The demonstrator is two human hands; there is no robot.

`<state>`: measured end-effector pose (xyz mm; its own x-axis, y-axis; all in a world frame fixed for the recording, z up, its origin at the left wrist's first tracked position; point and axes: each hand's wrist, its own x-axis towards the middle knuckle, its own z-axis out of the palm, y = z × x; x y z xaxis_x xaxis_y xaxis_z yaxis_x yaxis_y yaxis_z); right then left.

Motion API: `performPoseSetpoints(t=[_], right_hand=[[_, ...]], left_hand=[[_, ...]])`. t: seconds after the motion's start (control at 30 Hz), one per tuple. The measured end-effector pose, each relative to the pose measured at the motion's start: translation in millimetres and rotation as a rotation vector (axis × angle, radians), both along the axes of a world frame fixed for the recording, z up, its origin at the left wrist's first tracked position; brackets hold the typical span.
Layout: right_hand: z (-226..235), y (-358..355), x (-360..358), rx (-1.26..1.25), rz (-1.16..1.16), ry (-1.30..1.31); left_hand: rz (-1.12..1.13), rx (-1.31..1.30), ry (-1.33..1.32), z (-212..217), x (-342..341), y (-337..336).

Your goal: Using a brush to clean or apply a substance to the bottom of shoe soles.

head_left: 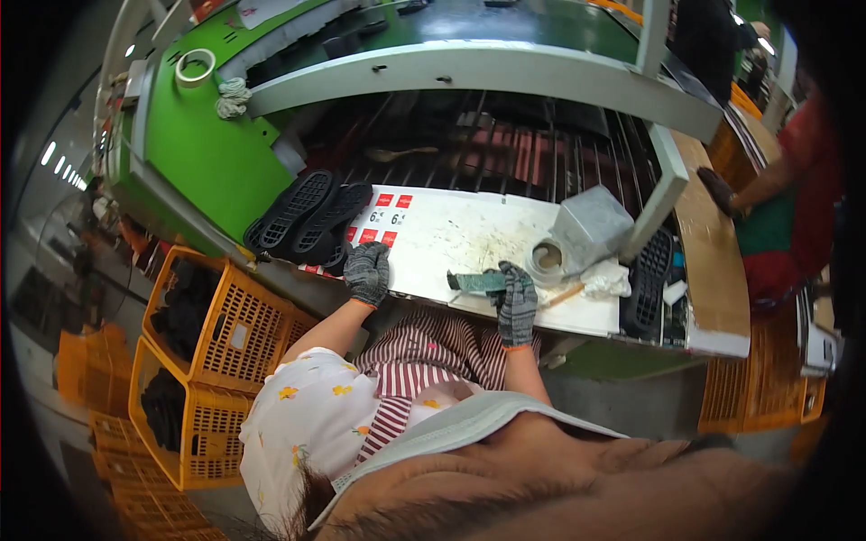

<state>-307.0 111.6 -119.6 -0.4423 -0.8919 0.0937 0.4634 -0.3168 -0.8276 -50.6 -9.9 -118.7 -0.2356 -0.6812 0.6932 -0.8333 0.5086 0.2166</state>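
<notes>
My left hand (367, 273), in a grey knit glove, rests at the near edge of the white work board (431, 230). Its fingers are curled; whether anything is inside them is hidden. Right beside it lies a pile of black shoe soles (311, 221), tread side up. My right hand (516, 305), gloved alike, is closed around a short green brush-like tool (476, 282) with a dark end pointing left. Just right of that hand are an open round tin (548, 257), a thin wooden stick (561, 295) and a crumpled white cloth (606, 279).
A cloudy plastic container (591, 221) stands behind the tin. Another black sole (648, 284) lies at the board's right. Metal frame bars (469, 61) cross above dark rollers. Yellow crates (239, 338) stack at lower left. A person in red (794, 189) works at the right.
</notes>
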Motion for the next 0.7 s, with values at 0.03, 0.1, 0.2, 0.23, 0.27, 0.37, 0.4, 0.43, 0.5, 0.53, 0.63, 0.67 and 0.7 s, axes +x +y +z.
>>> performPoseSetpoints(t=[0.03, 0.1, 0.2, 0.23, 0.27, 0.37, 0.4, 0.43, 0.5, 0.53, 0.63, 0.67, 0.7], right_hand=[[-3, -1, -1, 0.003, 0.03, 0.001], [4, 1, 4, 0.04, 0.077, 0.033], [6, 3, 4, 0.095, 0.088, 0.056], [9, 4, 5, 0.098, 0.118, 0.076], [9, 6, 7, 0.071, 0.103, 0.057], [8, 1, 7, 0.023, 0.082, 0.082], [5, 1, 6, -0.005, 0.068, 0.096], [1, 0, 4, -0.021, 0.078, 0.086], [-3, -3, 4, -0.069, -0.094, 0.436], [-6, -5, 5, -0.125, -0.246, 0.774], [3, -1, 10, 0.033, 0.011, 0.083], [2, -2, 9, 0.039, -0.007, 0.075], [3, -1, 8, 0.049, -0.019, 0.084]], left_hand=[[-0.005, -0.024, 0.0, 2, 1, -1], [0.031, -0.049, 0.019, 5, 7, 3], [0.044, -0.011, 0.004, 10, 6, 3], [0.027, -0.051, 0.021, 9, 9, 4], [0.002, -0.089, 0.034, 7, 9, 4], [0.009, -0.047, 0.064, 6, 8, 2], [-0.022, -0.04, 0.063, 3, 9, 2], [-0.022, -0.034, 0.058, -1, 10, -3], [-0.044, -0.106, 0.058, 5, 8, -2], [-0.05, -0.114, 0.069, 6, 9, -1], [-0.042, -0.11, 0.061, 6, 11, -2], [-0.037, -0.097, 0.061, 8, 10, -3], [-0.044, -0.069, 0.084, 11, 7, -4]])
